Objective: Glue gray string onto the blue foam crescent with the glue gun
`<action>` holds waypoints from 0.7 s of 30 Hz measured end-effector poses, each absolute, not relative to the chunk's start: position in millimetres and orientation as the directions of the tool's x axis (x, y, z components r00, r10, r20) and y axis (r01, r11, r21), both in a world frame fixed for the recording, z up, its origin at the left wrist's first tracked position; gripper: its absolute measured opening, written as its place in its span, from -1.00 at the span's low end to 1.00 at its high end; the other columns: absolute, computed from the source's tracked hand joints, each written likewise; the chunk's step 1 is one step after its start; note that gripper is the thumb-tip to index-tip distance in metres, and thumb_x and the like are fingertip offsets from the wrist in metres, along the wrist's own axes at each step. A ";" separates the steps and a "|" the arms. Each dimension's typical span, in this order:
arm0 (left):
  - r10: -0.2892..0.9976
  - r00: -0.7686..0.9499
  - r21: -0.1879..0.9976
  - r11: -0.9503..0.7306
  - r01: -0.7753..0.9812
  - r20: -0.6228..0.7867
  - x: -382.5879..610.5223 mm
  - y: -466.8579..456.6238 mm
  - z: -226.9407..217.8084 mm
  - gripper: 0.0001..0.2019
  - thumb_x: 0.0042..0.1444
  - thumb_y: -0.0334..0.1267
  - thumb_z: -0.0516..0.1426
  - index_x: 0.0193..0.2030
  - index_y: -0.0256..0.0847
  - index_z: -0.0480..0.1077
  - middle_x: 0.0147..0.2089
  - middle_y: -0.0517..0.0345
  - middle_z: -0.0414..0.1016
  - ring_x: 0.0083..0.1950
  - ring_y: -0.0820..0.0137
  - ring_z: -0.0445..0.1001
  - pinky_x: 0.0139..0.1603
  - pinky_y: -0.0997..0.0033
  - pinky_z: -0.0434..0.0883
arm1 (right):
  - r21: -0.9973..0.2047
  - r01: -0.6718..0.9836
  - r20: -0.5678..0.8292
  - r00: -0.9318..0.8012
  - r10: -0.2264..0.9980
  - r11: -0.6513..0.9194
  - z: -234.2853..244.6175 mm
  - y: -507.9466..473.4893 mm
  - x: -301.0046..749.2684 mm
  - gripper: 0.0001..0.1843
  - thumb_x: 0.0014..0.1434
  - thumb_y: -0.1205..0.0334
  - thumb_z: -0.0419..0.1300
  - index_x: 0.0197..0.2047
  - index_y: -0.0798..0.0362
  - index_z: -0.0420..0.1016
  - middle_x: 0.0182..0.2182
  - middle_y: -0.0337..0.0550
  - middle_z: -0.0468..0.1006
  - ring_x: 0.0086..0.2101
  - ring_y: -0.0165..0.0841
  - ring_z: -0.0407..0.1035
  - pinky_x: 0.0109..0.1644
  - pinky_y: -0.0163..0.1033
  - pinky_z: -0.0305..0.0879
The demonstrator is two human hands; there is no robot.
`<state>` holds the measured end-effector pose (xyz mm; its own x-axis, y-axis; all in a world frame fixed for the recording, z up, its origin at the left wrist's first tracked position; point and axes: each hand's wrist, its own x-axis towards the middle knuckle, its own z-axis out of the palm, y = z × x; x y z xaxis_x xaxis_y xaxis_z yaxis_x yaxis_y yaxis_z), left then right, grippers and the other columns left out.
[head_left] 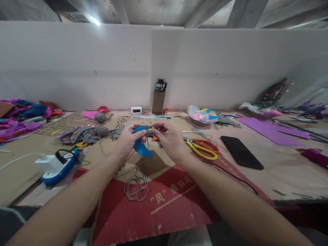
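Note:
My left hand (129, 139) is closed around a curved blue strip (142, 149) of felt or paper, whose lower end hangs free below the fingers. Close beside it, my right hand (169, 138) pinches what looks like grey yarn (148, 127) at the fingertips, next to the left thumb. The exact hold there is small and partly hidden by the fingers. Below the hands, a loose coil of grey yarn (135, 184) lies on a red and brown cardboard sheet (179, 212).
Yellow-and-red-handled scissors (202, 150) and a black phone (241, 152) lie to the right, near purple sheets (271, 131). At left are a blue power strip (60, 171) and grey pieces with orange dots (77, 135). A bottle (159, 97) stands behind.

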<state>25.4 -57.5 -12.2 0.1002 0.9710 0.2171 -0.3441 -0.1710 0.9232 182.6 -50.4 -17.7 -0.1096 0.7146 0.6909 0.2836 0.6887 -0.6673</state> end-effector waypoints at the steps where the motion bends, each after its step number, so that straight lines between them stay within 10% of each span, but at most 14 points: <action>1: 0.972 0.115 0.927 -0.157 -0.341 0.207 25.4 -58.1 -11.5 -0.70 -0.18 -0.37 0.31 -0.32 -0.25 0.30 -0.58 0.28 0.38 -0.58 0.56 0.32 -0.53 0.57 0.27 | -0.659 0.291 0.695 -0.114 0.709 0.693 -17.2 -50.8 182.8 -0.87 0.16 0.16 0.19 -0.25 0.01 0.48 -0.31 -0.15 0.52 -0.31 -0.37 0.34 -0.17 -0.21 0.25; 21: 0.827 0.561 0.986 0.072 -0.152 0.026 3.2 -58.5 -4.2 -0.69 -0.16 -0.37 0.31 -0.25 -0.23 0.34 -0.52 0.21 0.39 -0.60 0.56 0.33 -0.60 0.60 0.22 | -0.916 -0.156 0.390 -0.567 0.726 0.370 -6.0 -43.8 195.0 -0.73 -0.10 0.21 0.38 -0.35 0.03 0.39 -0.47 -0.34 0.36 -0.46 -0.52 0.24 -0.41 -0.38 0.19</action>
